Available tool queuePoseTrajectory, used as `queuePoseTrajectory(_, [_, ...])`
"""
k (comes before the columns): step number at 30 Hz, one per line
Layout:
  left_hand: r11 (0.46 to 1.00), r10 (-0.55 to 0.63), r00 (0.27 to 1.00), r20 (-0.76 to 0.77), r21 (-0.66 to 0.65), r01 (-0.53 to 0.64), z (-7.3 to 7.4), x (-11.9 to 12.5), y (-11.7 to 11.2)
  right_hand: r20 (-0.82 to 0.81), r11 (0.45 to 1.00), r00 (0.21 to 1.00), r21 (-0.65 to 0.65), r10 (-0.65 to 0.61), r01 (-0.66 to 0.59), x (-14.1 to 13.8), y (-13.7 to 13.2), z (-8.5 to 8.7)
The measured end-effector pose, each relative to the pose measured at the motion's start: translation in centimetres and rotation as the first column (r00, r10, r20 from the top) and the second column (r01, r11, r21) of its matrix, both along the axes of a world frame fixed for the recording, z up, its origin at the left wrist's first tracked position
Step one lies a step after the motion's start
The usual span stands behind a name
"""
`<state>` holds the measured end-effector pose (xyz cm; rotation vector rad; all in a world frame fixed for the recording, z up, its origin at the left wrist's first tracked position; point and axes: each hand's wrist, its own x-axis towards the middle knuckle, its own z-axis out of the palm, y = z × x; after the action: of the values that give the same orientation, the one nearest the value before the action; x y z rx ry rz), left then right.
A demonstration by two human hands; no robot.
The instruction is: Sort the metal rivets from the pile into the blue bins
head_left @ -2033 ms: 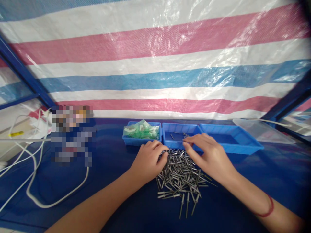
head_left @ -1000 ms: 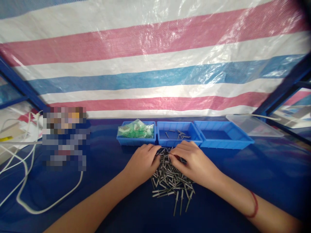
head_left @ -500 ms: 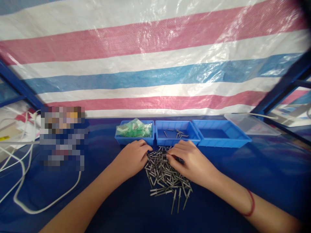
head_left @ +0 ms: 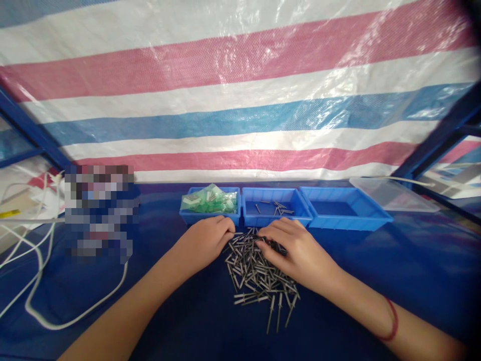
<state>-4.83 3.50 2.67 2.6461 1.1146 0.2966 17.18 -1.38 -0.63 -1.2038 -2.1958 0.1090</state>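
Observation:
A loose pile of silver pop rivets [head_left: 255, 271] lies on the blue table, several set apart at its front edge. At the pile's upper left, my left hand [head_left: 210, 238] is closed, with a thin rivet end showing at its fingertips. On the upper right side, my right hand [head_left: 291, 248] curls over the pile, thumb and forefinger close together at the rivets. What lies between those fingertips is hidden. Just behind the hands, the middle blue bin [head_left: 276, 220] has several rivets on its floor.
The left blue bin [head_left: 208, 218] holds a clear bag with green contents [head_left: 216, 203]. To the right stands another blue bin [head_left: 349, 223], with a translucent plastic lid [head_left: 398, 195] behind it. White cables [head_left: 75, 325] loop across the table's left side. A striped sheet [head_left: 240, 115] hangs behind.
The left fingers have drawn in closer together, and a rivet end shows at their tips. My right hand stays over the pile with little movement. The view has shifted slightly.

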Motion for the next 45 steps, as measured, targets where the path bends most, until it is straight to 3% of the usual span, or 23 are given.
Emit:
queuePoseTrajectory(6, [0.995,-0.009,0.96,0.28,-0.093,0.037,-0.1,2.0,-2.0,-0.292,1.0,0.956,-0.006,0.026,-0.028,-0.6,-0.8,0.6])
queuePoseTrajectory(14, [0.99,0.035,0.945,0.324,-0.141,0.011,-1.2,3.1,-2.9,-0.378,1.0,0.926,-0.018,0.012,-0.02,-1.1,-1.4,0.7])
queuePoseTrajectory(20, [0.989,-0.024,0.955,0.294,-0.134,0.067,-1.4,3.1,-2.9,-0.358,0.997,0.93,0.019,0.081,-0.079,-1.0,-1.4,0.7])
queuePoseTrajectory(23, [0.992,0.005,0.95,0.311,-0.12,0.034,-1.4,3.0,-2.7,-0.329,0.997,0.941,0.047,0.079,-0.067,-0.7,-1.2,0.7])
queuePoseTrajectory(28, [0.995,0.076,0.94,0.332,-0.084,-0.051,-1.3,2.7,-2.3,-0.086,0.99,0.995,0.134,0.048,-0.036,0.1,-0.3,0.6])
queuePoseTrajectory(31, [0.995,0.092,0.943,0.32,-0.061,-0.077,-0.8,2.5,-2.1,-0.007,0.984,1.0,0.175,-0.022,0.023,1.0,0.5,0.5])
queuePoseTrajectory(35, [0.994,0.099,0.959,0.264,0.013,-0.106,-0.1,1.7,-1.4,-0.022,0.932,0.965,0.255,-0.26,0.257,3.0,2.2,0.1])
queuePoseTrajectory(39, [0.998,0.024,0.994,0.104,0.055,-0.03,0.1,0.6,-0.6,0.066,0.86,0.889,0.294,-0.453,0.416,4.5,3.5,-0.1])
queuePoseTrajectory(45, [0.989,-0.144,0.988,0.064,0.042,0.141,-0.6,1.0,-0.8,0.055,0.919,0.936,0.219,-0.347,0.328,3.0,2.1,0.5])
